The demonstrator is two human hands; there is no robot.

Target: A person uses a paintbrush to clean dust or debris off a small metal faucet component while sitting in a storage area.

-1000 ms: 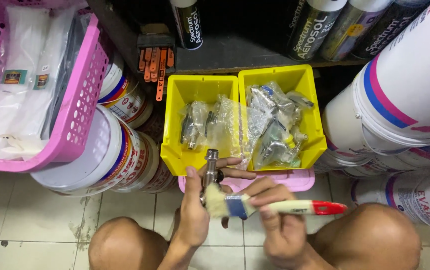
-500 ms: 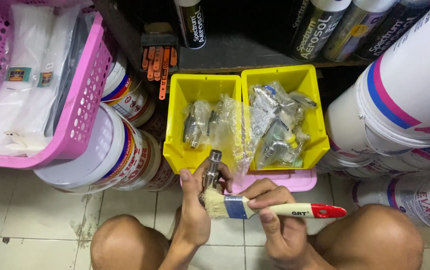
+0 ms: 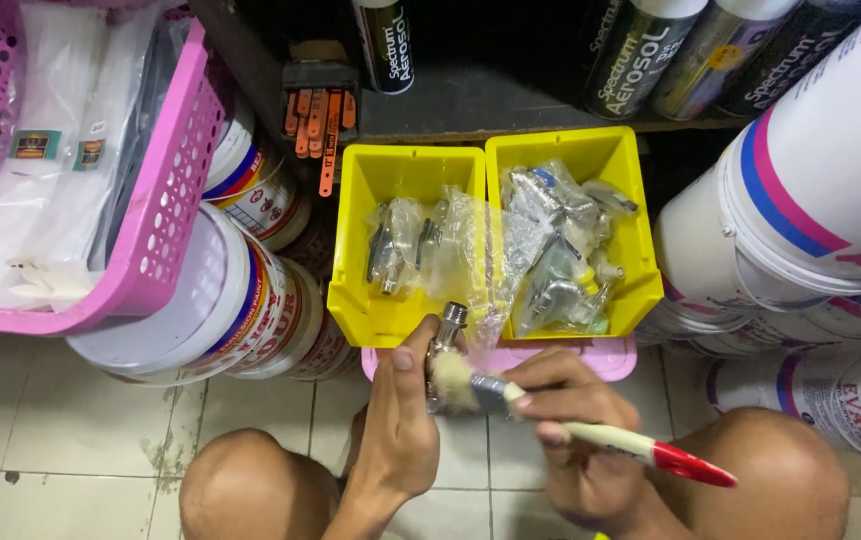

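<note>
Gripping a metal tap (image 3: 445, 345) upright in the left hand (image 3: 400, 425), just before the yellow bins (image 3: 390, 315), the person keeps its body exposed to the paintbrush (image 3: 510, 395) the right hand (image 3: 575, 430) clasps by its handle.

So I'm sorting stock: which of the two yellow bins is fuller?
The right-hand yellow bin: bagged metal fittings pile up along its whole length, while the left yellow bin holds only a few bagged pieces and its back part shows bare.

Pale tiled floor (image 3: 70, 440), stained along the grout. Dark shelf (image 3: 490, 110) above, in shadow; lighting even on the floor
</note>
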